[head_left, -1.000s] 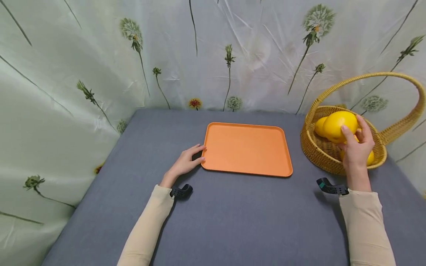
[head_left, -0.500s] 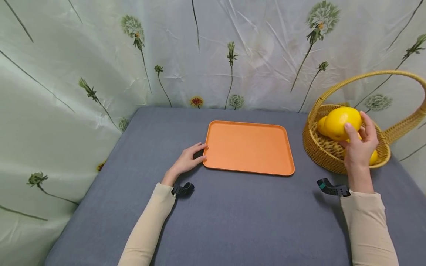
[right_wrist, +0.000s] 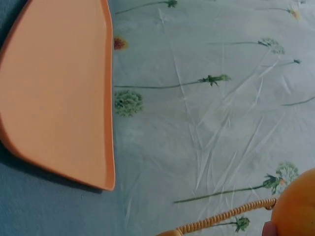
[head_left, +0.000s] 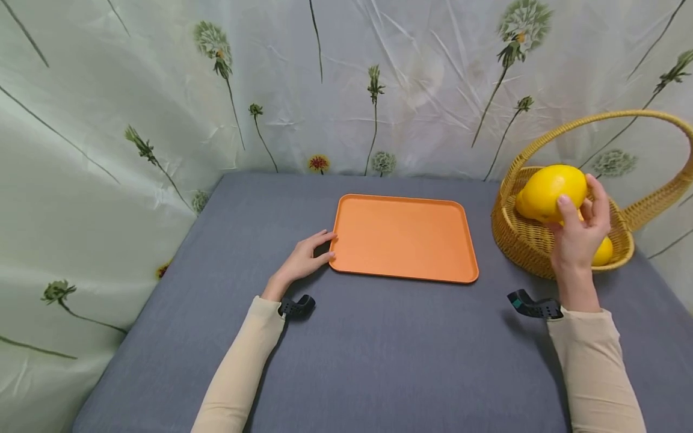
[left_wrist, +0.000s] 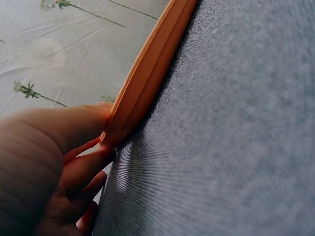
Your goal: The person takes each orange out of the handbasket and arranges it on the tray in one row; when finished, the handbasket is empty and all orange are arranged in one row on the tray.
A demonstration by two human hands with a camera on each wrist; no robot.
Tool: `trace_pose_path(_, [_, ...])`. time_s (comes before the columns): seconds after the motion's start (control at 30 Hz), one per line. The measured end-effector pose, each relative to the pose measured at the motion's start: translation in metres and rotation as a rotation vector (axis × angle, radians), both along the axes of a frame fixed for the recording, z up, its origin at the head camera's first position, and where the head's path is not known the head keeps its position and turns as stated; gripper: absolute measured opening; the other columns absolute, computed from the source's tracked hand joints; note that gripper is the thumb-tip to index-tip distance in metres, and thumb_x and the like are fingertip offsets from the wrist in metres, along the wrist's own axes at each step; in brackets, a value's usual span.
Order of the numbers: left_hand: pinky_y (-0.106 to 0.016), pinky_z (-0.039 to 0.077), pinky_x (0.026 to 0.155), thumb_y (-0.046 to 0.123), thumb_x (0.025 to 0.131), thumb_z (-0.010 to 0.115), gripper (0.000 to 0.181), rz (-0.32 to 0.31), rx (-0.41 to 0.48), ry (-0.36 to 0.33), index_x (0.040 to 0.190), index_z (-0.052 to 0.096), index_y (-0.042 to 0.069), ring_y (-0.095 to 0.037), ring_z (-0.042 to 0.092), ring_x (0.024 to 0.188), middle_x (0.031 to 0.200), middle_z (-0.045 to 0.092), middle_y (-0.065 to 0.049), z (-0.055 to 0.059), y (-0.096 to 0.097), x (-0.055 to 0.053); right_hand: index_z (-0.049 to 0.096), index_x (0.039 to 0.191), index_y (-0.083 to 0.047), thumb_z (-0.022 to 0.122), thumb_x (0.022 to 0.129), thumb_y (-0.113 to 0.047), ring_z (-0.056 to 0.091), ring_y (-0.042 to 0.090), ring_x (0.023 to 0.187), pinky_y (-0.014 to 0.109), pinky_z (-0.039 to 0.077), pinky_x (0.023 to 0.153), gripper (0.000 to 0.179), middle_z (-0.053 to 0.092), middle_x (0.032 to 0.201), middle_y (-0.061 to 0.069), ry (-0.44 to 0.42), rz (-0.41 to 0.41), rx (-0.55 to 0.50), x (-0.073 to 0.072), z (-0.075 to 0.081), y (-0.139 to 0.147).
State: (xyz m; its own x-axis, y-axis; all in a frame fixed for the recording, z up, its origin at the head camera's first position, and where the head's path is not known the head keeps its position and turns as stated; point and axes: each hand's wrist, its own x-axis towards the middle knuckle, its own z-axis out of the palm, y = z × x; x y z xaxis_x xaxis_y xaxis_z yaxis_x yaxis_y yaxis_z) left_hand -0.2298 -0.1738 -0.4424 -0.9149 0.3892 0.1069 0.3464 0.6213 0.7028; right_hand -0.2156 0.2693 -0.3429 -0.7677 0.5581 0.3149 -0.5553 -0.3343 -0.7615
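Observation:
My right hand (head_left: 581, 237) grips a large yellow oval fruit (head_left: 556, 189) between thumb and fingers, held above the wicker basket (head_left: 522, 249). Only part of that fruit (right_wrist: 298, 209) and a fingertip show in the right wrist view. More yellow fruit (head_left: 603, 251) lies in the basket, partly hidden behind the hand. On the left, my left hand (head_left: 300, 260) holds the left rim of a flat orange tray (head_left: 403, 237) with thumb and fingers. In the left wrist view, thumb and index finger meet at the tray's rim (left_wrist: 142, 73); the other fingers curl below.
The tray and basket stand on a grey cloth-covered table (head_left: 411, 349). A tall arched handle (head_left: 601, 119) rises over the basket. Behind and at the left hangs a pale curtain (head_left: 303, 78) printed with dandelions. Each wrist wears a black strap mount (head_left: 298, 307).
The right hand has raised the yellow fruit slightly, covering more of the fruit behind it. The left hand stays on the tray's edge. The head view has shifted a little.

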Motion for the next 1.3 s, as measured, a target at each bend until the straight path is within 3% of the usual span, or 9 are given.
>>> trace_pose_path(0.33, [-0.052,0.028,0.114,0.020,0.091,0.060,0.050,0.013,-0.004,-0.015,0.137,0.047,0.006,-0.033,0.032,0.141,0.144,0.045,-0.016,0.001,-0.001,0.002,0.053,0.130,-0.006,0.058,0.086,0.006,0.061,0.019,0.091,0.021,0.058,0.062,0.046,0.056,0.111,0.012,0.017,0.139,0.050,-0.002,-0.010,-0.024])
trace_pose_path(0.57, [-0.051,0.029,0.114,0.021,0.091,0.061,0.050,0.009,-0.013,-0.011,0.137,0.048,0.006,-0.032,0.032,0.141,0.144,0.045,-0.016,-0.003,0.000,0.003,0.056,0.129,-0.012,0.058,0.087,0.005,0.063,0.015,0.088,0.017,0.056,0.061,0.045,0.059,0.113,0.008,-0.052,0.170,0.136,-0.002,-0.017,-0.036])
trace_pose_path(0.9, [-0.052,0.029,0.114,0.020,0.091,0.061,0.050,0.016,-0.013,-0.016,0.137,0.048,0.005,-0.033,0.032,0.141,0.145,0.045,-0.017,0.003,0.001,0.002,0.052,0.134,-0.009,0.060,0.086,0.002,0.064,0.009,0.085,0.015,0.055,0.059,0.050,0.059,0.110,0.003,-0.138,0.198,0.250,-0.009,-0.024,-0.050])
trace_pose_path(1.17, [-0.051,0.029,0.114,0.021,0.091,0.060,0.050,0.017,-0.005,-0.019,0.137,0.048,0.007,-0.032,0.032,0.141,0.145,0.044,-0.016,0.003,0.002,0.001,0.050,0.135,-0.011,0.060,0.087,0.000,0.060,0.009,0.092,0.015,0.055,0.062,0.050,0.057,0.112,-0.002,-0.208,0.228,0.329,-0.017,-0.031,-0.062])
trace_pose_path(1.3, [-0.051,0.029,0.114,0.022,0.091,0.060,0.050,0.013,-0.008,-0.008,0.137,0.048,0.006,-0.032,0.032,0.141,0.145,0.044,-0.016,0.003,0.002,0.001,0.049,0.136,-0.012,0.059,0.088,-0.002,0.061,0.007,0.087,0.013,0.053,0.058,0.051,0.057,0.113,-0.005,-0.232,0.243,0.374,-0.019,-0.034,-0.070])
